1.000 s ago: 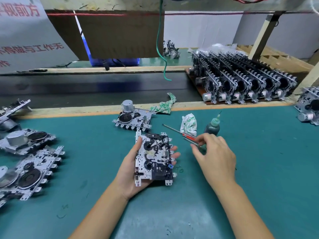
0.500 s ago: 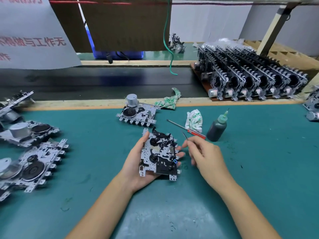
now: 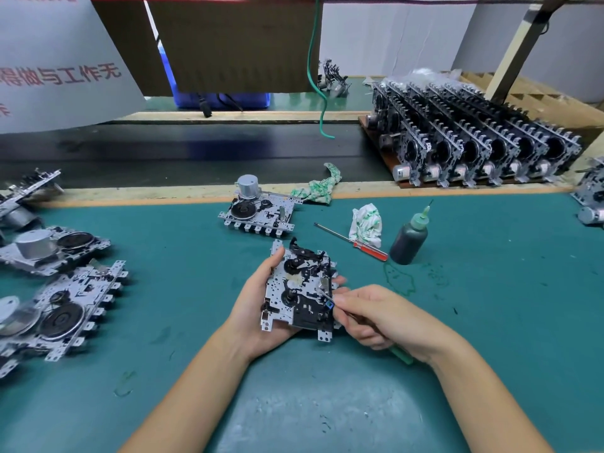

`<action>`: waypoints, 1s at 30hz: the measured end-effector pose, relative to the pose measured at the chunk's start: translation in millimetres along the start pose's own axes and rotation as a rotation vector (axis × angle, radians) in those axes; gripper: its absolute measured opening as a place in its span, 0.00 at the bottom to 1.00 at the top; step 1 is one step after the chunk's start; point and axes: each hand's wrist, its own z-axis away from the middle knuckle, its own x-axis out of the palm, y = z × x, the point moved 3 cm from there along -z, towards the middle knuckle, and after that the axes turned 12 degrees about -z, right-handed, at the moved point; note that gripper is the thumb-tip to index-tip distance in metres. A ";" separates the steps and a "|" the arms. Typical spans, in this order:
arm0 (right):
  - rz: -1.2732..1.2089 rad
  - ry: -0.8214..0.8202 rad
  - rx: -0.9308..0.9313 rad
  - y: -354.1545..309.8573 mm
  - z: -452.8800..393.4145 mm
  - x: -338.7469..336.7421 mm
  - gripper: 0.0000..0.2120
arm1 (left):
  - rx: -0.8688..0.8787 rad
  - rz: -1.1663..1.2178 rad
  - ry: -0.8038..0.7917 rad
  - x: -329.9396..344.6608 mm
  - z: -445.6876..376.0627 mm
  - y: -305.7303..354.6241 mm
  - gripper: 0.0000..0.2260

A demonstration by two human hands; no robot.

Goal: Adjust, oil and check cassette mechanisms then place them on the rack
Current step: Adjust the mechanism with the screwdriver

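While left hand (image 3: 261,308) fingers grip cassette mechanism (image 3: 299,289), right hand (image 3: 389,317) fingers pinch thin tool (image 3: 323,295) against it.

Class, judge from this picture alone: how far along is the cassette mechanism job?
Done: the rack already holds rows of mechanisms. In hand: the left hand grips one cassette mechanism while the right hand works a green-handled tool at its edge. Left: loose mechanisms lie on the mat; the oil bottle stands untouched.
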 end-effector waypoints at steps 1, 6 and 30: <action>0.005 0.014 -0.002 -0.8 -0.1 0.3 0.19 | -0.002 0.002 0.001 0.1 0.1 0.0 0.29; 0.070 0.059 -0.019 -0.1 -0.2 0.2 0.20 | -0.012 0.006 0.004 -0.2 -0.4 -0.2 0.29; 0.132 0.048 0.023 0.6 3.5 -1.0 0.20 | -0.089 -0.081 0.016 -0.6 0.3 -0.3 0.25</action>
